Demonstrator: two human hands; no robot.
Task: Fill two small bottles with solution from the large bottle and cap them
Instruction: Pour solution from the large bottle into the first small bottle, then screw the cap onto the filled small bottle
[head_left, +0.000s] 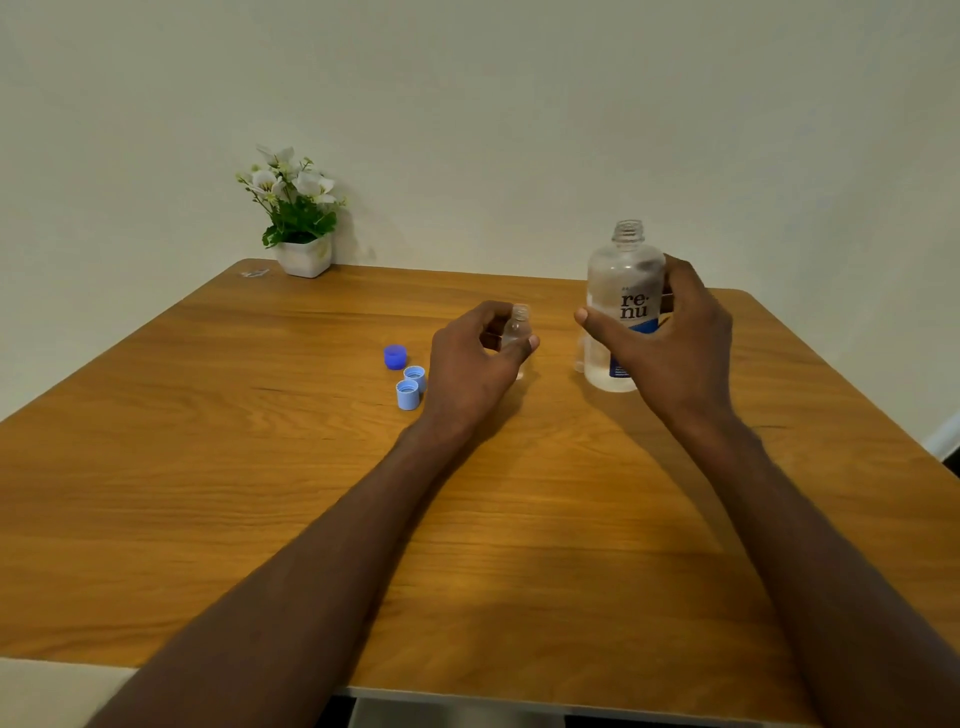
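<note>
The large clear bottle (623, 291) with a "renu" label stands uncapped on the wooden table (260, 467), right of centre. My right hand (670, 338) wraps around its lower half. A small clear bottle (518, 332), open at the top, stands upright at the table's middle with my left hand (472, 364) closed around it. A second small clear bottle (580, 353) is barely visible against the large bottle's left side. Left of my left hand lie a dark blue cap (395, 357) and two light blue caps (414, 375) (408, 395), open side up.
A white pot of white flowers (301, 228) stands at the table's far left corner against the wall. A small clear scrap (254, 272) lies beside it. The table's right edge runs diagonally near my right forearm.
</note>
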